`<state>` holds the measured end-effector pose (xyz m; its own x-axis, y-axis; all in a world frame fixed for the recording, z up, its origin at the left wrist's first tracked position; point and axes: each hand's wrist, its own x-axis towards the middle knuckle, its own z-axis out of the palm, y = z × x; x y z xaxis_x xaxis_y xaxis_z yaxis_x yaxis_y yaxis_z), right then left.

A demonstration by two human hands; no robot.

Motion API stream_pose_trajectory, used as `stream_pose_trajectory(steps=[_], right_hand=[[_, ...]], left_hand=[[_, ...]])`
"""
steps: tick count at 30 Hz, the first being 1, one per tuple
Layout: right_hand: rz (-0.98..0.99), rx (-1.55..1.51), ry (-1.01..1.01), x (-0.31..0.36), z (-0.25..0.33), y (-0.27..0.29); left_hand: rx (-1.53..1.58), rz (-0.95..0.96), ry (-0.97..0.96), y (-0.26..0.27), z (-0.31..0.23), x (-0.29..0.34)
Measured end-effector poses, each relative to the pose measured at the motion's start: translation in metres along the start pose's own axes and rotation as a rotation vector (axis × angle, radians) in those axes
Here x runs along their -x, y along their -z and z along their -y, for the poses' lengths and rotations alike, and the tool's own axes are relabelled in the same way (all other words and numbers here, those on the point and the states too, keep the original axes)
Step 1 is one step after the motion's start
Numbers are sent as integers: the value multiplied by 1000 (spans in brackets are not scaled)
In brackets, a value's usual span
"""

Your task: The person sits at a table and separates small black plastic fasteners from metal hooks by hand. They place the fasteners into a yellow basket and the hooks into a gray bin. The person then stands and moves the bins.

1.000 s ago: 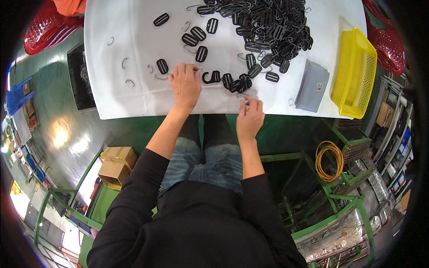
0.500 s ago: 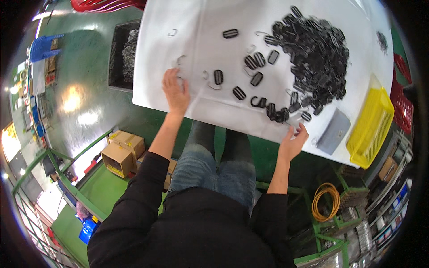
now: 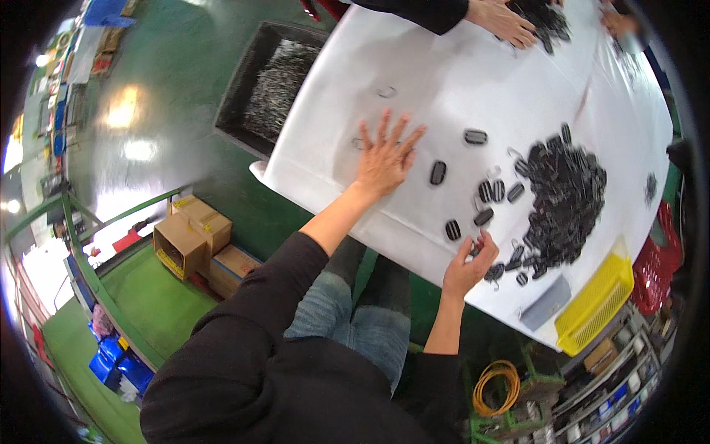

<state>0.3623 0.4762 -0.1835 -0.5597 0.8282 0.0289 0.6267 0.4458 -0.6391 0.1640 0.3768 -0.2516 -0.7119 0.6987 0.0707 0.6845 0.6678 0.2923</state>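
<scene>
My left hand (image 3: 384, 159) is spread over the white tabletop (image 3: 325, 166), fingers apart, holding nothing. Beside its fingertips lies a thin curved wire piece (image 3: 358, 143), with a similar wire hook (image 3: 386, 92) farther off. My right hand (image 3: 471, 268) is near the table's front edge, its fingers bent and thumb apart. A dark piece shows between thumb and fingers; whether they touch it is unclear. Loose black slotted oval pieces, such as this buckle-like one (image 3: 438, 173), lie between my hands. To the right of my right hand rises a large pile of black pieces (image 3: 566, 200).
A grey block-shaped box (image 3: 546, 302) and a yellow plastic basket (image 3: 595, 303) stand at the right edge. Another person's hand (image 3: 506, 24) reaches a second dark pile (image 3: 546, 26) at the far side. A black crate (image 3: 235, 100) of thin metallic pieces is left of the table.
The view has shifted, bringing another person's hand and a far pile into sight. My left hand has spread its fingers farther onto the table; my right hand has moved left among the near loose pieces.
</scene>
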Motion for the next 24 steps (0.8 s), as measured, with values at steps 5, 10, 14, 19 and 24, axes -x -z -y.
stream_pose_trajectory(steps=[5,10,14,19,24], right_hand=[[78,-3,-7,4,20,-21],[129,-38,-47,8,35,-34],[131,-39,-12,4,52,-50],[114,-17,45,0,70,-60],[52,-52,3,1,72,-62]], left_hand=[[45,-60,23,6,45,-50],[-109,40,157,30,71,-15],[267,277,-384,33,41,20],[14,191,-234,20,72,-6],[-148,-51,34,37,163,-23]])
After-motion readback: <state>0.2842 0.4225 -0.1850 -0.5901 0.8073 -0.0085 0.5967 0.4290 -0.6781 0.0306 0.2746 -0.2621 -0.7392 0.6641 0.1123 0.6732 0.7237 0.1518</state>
